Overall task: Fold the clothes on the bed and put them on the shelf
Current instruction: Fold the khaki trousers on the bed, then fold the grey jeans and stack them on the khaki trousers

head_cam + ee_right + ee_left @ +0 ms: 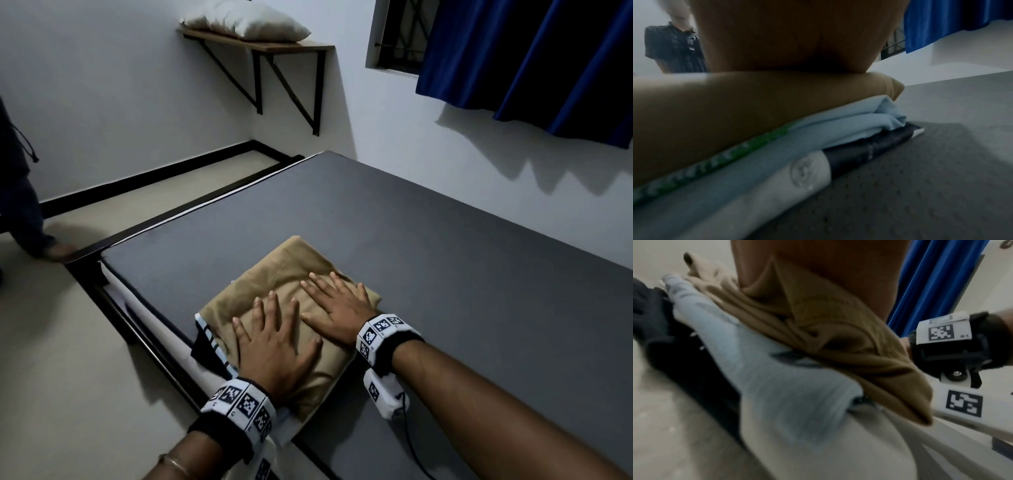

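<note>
**Where our palms press: a folded stack near the bed's corner**

While our left hand (pixel 274 356) and right hand (pixel 337 308) lie flat, fingers (pixel 272 301) straight and spread, we see the tan garment (pixel 274 274) topping a pale blue garment (pixel 849 123) and a dark garment (pixel 869 149) on the grey bed (pixel 445 240).

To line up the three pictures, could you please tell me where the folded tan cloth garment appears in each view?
Head: folded tan cloth garment lies centre, topping the stack, under both flat hands.
Left wrist: it runs diagonally from upper left to lower right.
Right wrist: it fills the left middle, under the palm.
Shared landmark: blue curtain, upper right in each.
</note>
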Action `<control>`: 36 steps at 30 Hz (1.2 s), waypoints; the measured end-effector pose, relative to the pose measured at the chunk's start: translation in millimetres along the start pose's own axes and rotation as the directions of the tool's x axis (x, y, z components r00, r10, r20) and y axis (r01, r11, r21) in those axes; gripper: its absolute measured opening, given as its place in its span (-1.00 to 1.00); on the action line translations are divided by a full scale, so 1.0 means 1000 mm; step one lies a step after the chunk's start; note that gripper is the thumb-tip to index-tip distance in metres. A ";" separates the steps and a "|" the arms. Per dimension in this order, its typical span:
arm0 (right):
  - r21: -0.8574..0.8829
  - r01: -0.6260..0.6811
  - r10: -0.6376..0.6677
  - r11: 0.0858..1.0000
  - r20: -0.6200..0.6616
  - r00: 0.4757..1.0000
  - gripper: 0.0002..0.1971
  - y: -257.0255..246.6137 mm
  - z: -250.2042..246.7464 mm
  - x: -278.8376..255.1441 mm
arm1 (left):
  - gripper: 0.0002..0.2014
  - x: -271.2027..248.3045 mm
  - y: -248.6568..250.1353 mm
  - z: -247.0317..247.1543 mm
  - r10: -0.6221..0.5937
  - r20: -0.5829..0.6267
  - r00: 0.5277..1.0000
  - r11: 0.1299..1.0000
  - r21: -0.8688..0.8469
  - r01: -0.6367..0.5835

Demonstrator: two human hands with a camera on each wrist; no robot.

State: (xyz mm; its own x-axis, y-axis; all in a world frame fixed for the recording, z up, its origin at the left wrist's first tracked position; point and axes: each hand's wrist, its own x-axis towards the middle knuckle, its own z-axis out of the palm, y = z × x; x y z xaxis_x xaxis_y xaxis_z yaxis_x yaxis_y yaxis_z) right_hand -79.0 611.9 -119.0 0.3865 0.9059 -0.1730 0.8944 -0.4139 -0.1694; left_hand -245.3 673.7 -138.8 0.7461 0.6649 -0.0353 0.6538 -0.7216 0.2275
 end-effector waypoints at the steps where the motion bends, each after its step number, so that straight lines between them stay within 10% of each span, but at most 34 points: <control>1: -0.003 0.005 -0.005 1.000 0.006 1.000 -0.33 0.000 0.002 0.001 | -0.17 0.000 -0.001 0.003 -0.005 0.008 1.000 1.000 0.002 0.005; 16: 0.084 0.036 -0.035 0.996 -0.009 0.999 -0.33 0.038 -0.011 -0.114 | -0.24 -0.008 0.021 -0.029 -0.055 0.147 0.988 0.998 0.047 0.048; 23: 0.152 -0.228 0.242 0.962 -0.077 0.967 -0.47 0.093 -0.023 -0.278 | -0.28 -0.035 0.121 -0.025 0.301 0.200 0.932 0.952 -0.125 -0.281; 30: 0.284 -0.562 0.618 0.777 -0.170 0.768 -0.46 0.163 -0.016 -0.479 | -0.92 -0.117 0.292 0.014 0.659 0.153 0.737 0.686 -0.524 -0.504; 36: 0.348 -0.759 0.834 0.551 -0.205 0.512 -0.23 0.210 -0.006 -0.629 | -0.94 -0.202 0.431 0.049 0.852 0.128 0.507 0.466 -0.625 -0.626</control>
State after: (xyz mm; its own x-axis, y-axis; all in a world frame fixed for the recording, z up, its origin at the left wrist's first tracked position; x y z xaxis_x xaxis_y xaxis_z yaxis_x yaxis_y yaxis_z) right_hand -132.5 -44.2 -39.8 0.9901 0.1366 -0.0314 0.1211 -0.9465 -0.2992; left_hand -108.3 218.9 -81.5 0.9516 -0.3029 0.0513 -0.2410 -0.6325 0.7361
